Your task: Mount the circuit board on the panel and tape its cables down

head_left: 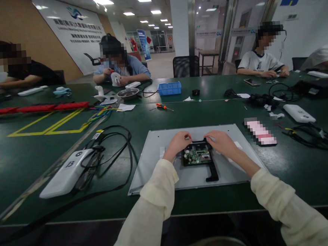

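Note:
A flat grey panel [152, 165] lies on the green table in front of me. On it sits a black frame [212, 170] around a green circuit board [197, 155], with one arm of the frame reaching toward me. My left hand [181, 142] is at the frame's upper left corner, its fingers pinched; what they hold is too small to name. At the upper right corner, the fingertips of my right hand [218, 141] close on the black frame. White pieces lie on the panel beside both wrists.
Left of the panel lie a white power bank [66, 174] and looped black cables [130, 151]. A phone [260, 132] is at the right. Farther back are an orange screwdriver [163, 106], a blue basket [169, 89] and several people seated.

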Available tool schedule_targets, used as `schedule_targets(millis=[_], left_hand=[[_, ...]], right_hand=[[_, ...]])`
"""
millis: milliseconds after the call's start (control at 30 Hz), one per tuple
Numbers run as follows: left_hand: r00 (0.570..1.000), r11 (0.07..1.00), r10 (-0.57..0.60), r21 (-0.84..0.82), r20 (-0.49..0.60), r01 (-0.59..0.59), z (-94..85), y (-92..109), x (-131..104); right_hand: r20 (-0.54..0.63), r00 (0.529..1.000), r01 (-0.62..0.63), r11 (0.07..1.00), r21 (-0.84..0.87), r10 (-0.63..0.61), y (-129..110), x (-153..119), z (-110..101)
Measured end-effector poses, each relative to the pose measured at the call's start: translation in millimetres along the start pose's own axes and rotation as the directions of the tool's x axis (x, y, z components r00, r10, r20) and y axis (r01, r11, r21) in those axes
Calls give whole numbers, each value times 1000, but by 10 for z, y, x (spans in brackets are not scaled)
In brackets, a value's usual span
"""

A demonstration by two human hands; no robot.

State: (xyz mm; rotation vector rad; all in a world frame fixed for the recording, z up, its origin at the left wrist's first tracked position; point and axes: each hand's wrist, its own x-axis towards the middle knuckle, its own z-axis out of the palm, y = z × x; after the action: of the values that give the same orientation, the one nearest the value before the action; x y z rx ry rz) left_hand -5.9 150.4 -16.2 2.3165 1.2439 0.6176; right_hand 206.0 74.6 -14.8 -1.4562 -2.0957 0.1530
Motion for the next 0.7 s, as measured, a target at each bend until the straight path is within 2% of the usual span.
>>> schedule_targets(millis=[100, 200, 433, 600, 700], left_hand=[[1000, 999, -8, -42, -6, 8, 18, -36, 8], [999, 996, -25, -92, -26, 22, 44, -81, 28], [992, 983, -83, -169, -97, 66, 78, -156, 95], [984, 987, -109, -136, -143, 90, 48, -117, 93], [981, 991, -111, -92, -162, 97, 43, -74, 80]], right_hand=[[-67, 997, -26, 1000, 10, 26, 100, -56, -27], [-82, 995, -51, 999, 20, 52, 197, -77, -100], [-27, 997, -78, 997, -27, 78, 219, -97, -188], [64, 995, -74, 996, -51, 77, 181, -115, -249], [105, 990, -91, 996, 11, 89, 207, -127, -341]])
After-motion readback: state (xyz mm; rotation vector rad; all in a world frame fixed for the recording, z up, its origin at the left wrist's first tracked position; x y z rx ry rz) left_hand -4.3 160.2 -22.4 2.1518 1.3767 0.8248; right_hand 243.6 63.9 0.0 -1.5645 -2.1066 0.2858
